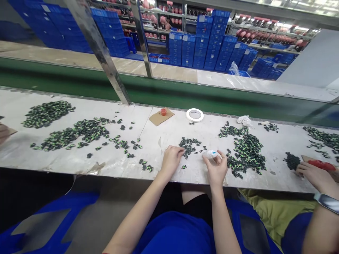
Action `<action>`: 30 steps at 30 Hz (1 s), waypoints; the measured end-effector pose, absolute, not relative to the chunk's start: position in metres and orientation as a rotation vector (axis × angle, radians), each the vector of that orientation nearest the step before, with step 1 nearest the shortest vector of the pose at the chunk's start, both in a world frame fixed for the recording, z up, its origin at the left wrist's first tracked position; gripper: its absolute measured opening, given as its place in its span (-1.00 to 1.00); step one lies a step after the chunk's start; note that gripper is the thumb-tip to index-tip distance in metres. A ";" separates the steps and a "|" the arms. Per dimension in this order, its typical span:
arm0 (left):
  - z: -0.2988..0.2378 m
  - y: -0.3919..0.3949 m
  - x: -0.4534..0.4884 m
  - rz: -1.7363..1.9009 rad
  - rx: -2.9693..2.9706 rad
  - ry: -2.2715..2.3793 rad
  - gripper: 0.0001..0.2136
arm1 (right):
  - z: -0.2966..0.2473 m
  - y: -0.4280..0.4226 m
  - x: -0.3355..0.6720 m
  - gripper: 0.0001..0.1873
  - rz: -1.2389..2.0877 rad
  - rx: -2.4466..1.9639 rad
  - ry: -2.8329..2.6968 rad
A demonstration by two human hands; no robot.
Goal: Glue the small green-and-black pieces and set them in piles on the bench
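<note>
A smooth blue garment point(174, 233) is seen nearest the camera, and two bare forearms are stretched out from it to the edge of the counter point(156, 135). The counter's white surface is worn, scratched and chipped along the front.

At the far left, loose heaps of small pieces point(47, 113), dark with bright green patches, are spread flat. Strays are scattered toward the middle.

The left hand point(171, 160) is laid palm down with the wrist straight. Its fingers are curled, with the tips set on the near edge of a small dark pile point(189, 145). Whether a piece is pinched between them cannot be told. Behind, a flat brown cardboard scrap point(159, 118) is seen carrying a small red cap point(163, 111), and to its right a white ring of tape point(195, 115) is laid flat.

The right hand point(215, 169) is held with its back toward the camera. Its fingers are closed around a small white bottle point(210, 153) with a blue label. The bottle is held on its side just above the counter, between the small dark pile and a larger heap point(247, 153) of the same pieces. A crumpled white wad point(244, 120) is set behind that heap.

At the far right, a co-worker's hand point(312, 173) is rested by a glossy red object point(321, 164).
</note>
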State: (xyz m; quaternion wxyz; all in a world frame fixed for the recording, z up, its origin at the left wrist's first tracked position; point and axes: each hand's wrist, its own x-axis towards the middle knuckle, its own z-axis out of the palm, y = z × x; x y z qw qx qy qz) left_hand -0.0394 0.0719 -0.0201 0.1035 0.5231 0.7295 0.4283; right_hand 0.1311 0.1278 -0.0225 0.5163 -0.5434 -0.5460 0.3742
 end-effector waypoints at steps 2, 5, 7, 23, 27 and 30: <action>-0.023 0.075 -0.038 1.257 1.570 2.134 -0.84 | -0.023 0.128 0.131 -0.26 0.889 -1.307 -1.370; -0.026 0.072 -0.039 1.249 1.599 2.114 -0.79 | -0.020 0.120 0.132 -0.22 0.794 -1.255 -1.409; -0.026 0.067 -0.042 1.244 1.609 2.111 -0.78 | -0.017 0.107 0.132 -0.26 0.666 -1.214 -1.410; -0.009 0.018 -0.004 1.481 1.429 1.820 -0.84 | -0.017 0.062 0.113 -0.69 1.342 -1.121 -1.185; -0.028 0.013 -0.009 1.304 1.536 2.207 -0.84 | -0.020 0.068 0.124 -0.65 1.269 -1.197 -1.307; -0.036 0.014 -0.008 1.249 1.588 2.252 -0.86 | -0.022 0.069 0.125 -0.64 1.232 -1.215 -1.398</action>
